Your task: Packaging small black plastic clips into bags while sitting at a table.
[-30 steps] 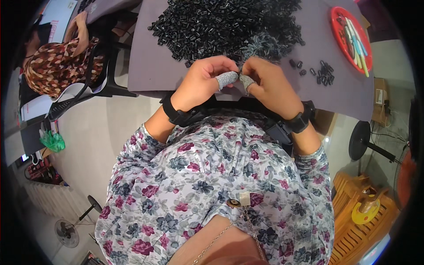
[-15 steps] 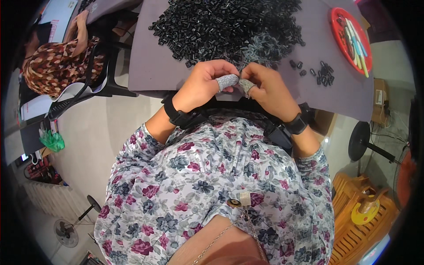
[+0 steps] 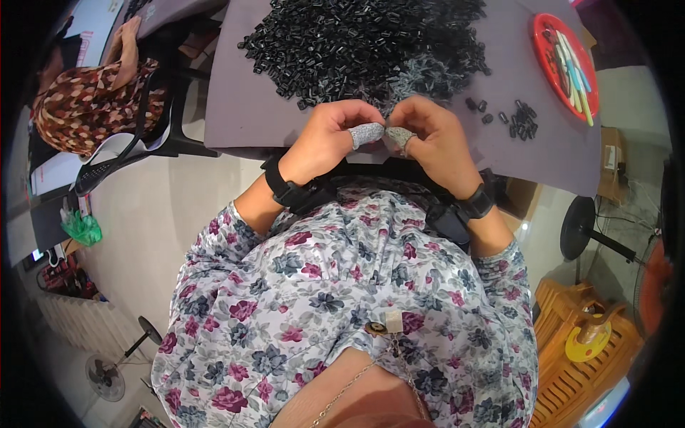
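Observation:
Close together at the table's near edge, my left hand (image 3: 332, 134) and my right hand (image 3: 429, 139) meet at the fingertips. Each thumb wears a grey knitted finger cover, and both hands are closed in a pinch. Whatever sits between the fingertips is too small and hidden to make out. Just beyond them spreads a large heap of small black plastic pieces (image 3: 357, 50). A patch of thin grey bits (image 3: 422, 77) lies at the heap's near right side. To the right of my right hand is a small group of black pieces (image 3: 524, 121).
A red oval tray (image 3: 540, 53) with several slim light-coloured tools stands on the grey table (image 3: 275, 118) at right. An orange plastic chair (image 3: 556, 357) and a black fan (image 3: 579, 227) are at lower right. Another person (image 3: 93, 107) sits at the left.
Both hands stay together at nearly the same spot, with only small shifts of the fingers. The whole view has moved slightly.

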`<state>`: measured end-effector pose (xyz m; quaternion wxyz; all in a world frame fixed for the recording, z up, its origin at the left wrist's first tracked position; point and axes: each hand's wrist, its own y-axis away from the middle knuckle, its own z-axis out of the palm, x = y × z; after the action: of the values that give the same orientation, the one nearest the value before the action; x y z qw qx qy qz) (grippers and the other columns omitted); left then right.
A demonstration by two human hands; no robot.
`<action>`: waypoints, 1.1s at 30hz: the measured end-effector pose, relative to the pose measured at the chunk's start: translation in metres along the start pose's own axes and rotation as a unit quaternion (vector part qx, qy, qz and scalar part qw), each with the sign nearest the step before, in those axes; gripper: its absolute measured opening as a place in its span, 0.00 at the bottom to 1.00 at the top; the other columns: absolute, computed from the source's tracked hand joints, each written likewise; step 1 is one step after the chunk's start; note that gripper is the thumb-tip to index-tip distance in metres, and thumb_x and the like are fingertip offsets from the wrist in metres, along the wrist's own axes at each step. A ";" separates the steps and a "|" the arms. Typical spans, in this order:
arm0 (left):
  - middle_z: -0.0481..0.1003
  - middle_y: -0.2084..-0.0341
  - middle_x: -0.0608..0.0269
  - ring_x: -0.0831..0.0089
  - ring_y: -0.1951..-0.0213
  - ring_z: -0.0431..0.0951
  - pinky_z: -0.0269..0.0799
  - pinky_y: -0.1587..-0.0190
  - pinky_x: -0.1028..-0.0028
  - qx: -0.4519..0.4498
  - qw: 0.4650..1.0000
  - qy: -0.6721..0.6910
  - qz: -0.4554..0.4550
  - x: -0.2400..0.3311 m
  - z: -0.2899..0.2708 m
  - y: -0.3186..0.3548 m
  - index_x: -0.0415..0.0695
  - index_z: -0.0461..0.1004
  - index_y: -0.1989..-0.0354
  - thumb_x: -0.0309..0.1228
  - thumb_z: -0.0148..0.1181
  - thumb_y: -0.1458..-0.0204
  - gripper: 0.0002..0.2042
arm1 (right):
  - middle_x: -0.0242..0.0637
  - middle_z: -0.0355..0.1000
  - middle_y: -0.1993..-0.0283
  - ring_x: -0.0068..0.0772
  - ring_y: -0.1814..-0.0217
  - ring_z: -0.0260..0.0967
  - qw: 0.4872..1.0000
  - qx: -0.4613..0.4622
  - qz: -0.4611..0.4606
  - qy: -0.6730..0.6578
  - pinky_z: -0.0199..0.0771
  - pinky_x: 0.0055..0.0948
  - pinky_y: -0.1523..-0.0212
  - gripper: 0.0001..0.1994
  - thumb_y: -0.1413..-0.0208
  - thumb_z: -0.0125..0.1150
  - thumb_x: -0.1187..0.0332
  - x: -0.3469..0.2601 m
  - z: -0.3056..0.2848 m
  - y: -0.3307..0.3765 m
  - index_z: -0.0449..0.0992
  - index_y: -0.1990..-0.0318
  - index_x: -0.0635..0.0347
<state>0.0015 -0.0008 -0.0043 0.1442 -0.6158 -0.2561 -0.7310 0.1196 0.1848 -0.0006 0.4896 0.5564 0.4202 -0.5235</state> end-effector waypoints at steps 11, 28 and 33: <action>0.82 0.64 0.65 0.80 0.64 0.80 0.77 0.58 0.77 -0.012 0.999 0.015 -0.029 -0.006 0.001 0.000 0.36 0.80 0.54 0.17 0.57 0.40 0.09 | 0.33 0.76 0.59 0.20 0.56 0.76 1.000 -0.011 0.005 -0.010 0.78 0.21 0.62 0.12 0.47 0.58 0.86 0.002 0.001 0.001 0.74 0.56 0.66; 0.82 0.62 0.64 0.82 0.66 0.80 0.77 0.60 0.80 -0.001 0.994 0.074 -0.078 -0.006 -0.004 -0.006 0.40 0.79 0.53 0.24 0.58 0.36 0.07 | 0.35 0.78 0.60 0.24 0.60 0.77 0.996 0.030 -0.009 0.082 0.78 0.27 0.61 0.15 0.45 0.60 0.82 -0.013 -0.020 -0.007 0.76 0.50 0.63; 0.83 0.62 0.64 0.83 0.66 0.80 0.77 0.60 0.81 0.009 0.993 0.086 -0.086 -0.005 -0.005 -0.005 0.41 0.79 0.53 0.24 0.58 0.36 0.07 | 0.43 0.76 0.58 0.48 0.60 0.77 0.874 0.098 -0.161 0.448 0.78 0.40 0.59 0.15 0.47 0.63 0.78 -0.013 -0.048 -0.027 0.77 0.51 0.61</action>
<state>-0.0042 0.0006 -0.0103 0.1076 -0.5250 -0.3012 -0.7887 0.1000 0.2369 0.0081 0.1004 0.7011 0.6248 -0.3287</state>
